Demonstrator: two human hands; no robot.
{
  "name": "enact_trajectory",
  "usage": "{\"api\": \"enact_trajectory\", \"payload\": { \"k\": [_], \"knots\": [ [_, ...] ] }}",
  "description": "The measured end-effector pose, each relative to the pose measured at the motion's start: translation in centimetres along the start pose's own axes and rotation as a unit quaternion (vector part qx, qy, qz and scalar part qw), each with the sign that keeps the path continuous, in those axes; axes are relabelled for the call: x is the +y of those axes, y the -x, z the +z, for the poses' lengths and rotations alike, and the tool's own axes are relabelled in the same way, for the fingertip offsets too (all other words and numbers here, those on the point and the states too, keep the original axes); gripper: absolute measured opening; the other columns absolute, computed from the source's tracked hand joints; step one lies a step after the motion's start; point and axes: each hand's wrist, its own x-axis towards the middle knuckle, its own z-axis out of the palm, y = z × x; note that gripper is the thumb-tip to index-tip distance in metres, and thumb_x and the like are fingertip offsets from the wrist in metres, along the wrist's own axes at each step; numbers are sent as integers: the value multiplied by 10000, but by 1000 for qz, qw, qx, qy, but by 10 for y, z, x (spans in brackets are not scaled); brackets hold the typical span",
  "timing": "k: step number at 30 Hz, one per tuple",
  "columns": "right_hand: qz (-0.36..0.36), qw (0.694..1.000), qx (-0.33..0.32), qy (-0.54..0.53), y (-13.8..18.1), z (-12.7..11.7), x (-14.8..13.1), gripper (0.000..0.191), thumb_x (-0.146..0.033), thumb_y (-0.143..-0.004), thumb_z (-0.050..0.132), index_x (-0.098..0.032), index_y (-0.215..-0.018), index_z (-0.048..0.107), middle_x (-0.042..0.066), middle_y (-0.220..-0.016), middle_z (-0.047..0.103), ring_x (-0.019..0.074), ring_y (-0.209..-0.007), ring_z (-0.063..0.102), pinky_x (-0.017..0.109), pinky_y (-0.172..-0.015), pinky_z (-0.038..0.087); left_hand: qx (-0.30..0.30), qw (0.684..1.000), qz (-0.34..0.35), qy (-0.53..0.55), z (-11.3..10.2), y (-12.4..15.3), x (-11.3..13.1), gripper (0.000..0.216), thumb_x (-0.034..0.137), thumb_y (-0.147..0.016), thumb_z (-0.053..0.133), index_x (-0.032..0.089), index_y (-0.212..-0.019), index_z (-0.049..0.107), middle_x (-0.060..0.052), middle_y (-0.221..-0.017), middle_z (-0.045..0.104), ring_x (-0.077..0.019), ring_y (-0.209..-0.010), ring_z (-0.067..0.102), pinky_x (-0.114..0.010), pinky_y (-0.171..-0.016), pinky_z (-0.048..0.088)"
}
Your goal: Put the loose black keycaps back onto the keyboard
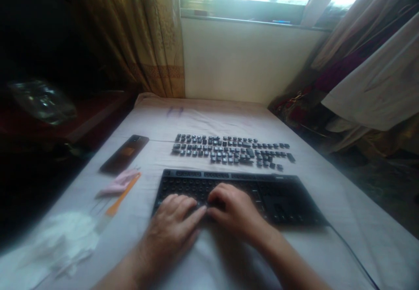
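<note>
A black keyboard base [281, 196] with its keycaps taken off lies on a white sheet. Behind it, several loose black keycaps [229, 149] are laid out in rows. My left hand [172, 226] rests at the keyboard's front left edge with its fingers stretched flat, pointing right. My right hand [234, 209] lies over the middle of the keyboard, fingers curled down toward the left hand's fingertips. Whether those fingers pinch anything is hidden.
A dark phone [124, 154] lies at the left, with a pink cloth [118, 183] and an orange-handled tool [119, 198] in front of it. White crumpled material [65, 240] sits at the near left. The keyboard cable [352, 250] runs off to the right. Curtains and a window stand behind.
</note>
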Motion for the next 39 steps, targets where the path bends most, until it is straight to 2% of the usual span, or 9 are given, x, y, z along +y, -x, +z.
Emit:
{"api": "enact_trajectory", "payload": {
  "k": [12, 18, 23, 29, 39],
  "knots": [
    [-21, 999, 31, -12, 1, 5, 4, 131, -100, -736, 751, -203, -813, 727, 29, -880, 717, 200, -848, 662, 309, -757, 495, 6, 1000, -8, 11, 0, -2, 1, 310, 265, -1001, 439, 228, -1210, 665, -60, -1118, 652, -234, -1087, 558, -402, -1016, 407],
    [-118, 990, 71, -34, 8, 10, 18, 154, -105, -853, 641, -193, -916, 749, 57, -910, 731, 186, -845, 678, 291, -764, 529, -2, 1000, -11, 12, 1, -2, 1, 305, 261, -995, 449, 238, -1209, 664, -53, -1121, 652, -232, -1085, 557, -405, -1019, 398],
    [-194, 969, 143, 52, 21, 20, 23, 270, -97, -907, 521, -181, -1058, 729, 90, -955, 727, 205, -819, 656, 316, -714, 527, -9, 1000, -14, 22, 0, -1, 2, 311, 249, -987, 455, 227, -1220, 659, -55, -1122, 652, -231, -1088, 558, -402, -1026, 394],
    [-197, 952, 195, 126, 30, 27, 20, 300, -78, -877, 555, -182, -1112, 711, 107, -970, 709, 231, -852, 624, 344, -726, 506, -9, 1000, -12, 21, -2, -4, 1, 309, 246, -994, 447, 220, -1221, 656, -54, -1109, 657, -222, -1080, 564, -394, -1029, 397],
    [-202, 948, 198, 144, 29, 26, 17, 309, -88, -893, 500, -181, -1093, 717, 92, -936, 712, 210, -830, 602, 320, -716, 472, -15, 1000, -13, 15, 0, -1, 1, 308, 248, -993, 451, 236, -1222, 657, -52, -1115, 667, -222, -1088, 571, -404, -1029, 410]
  ]
}}
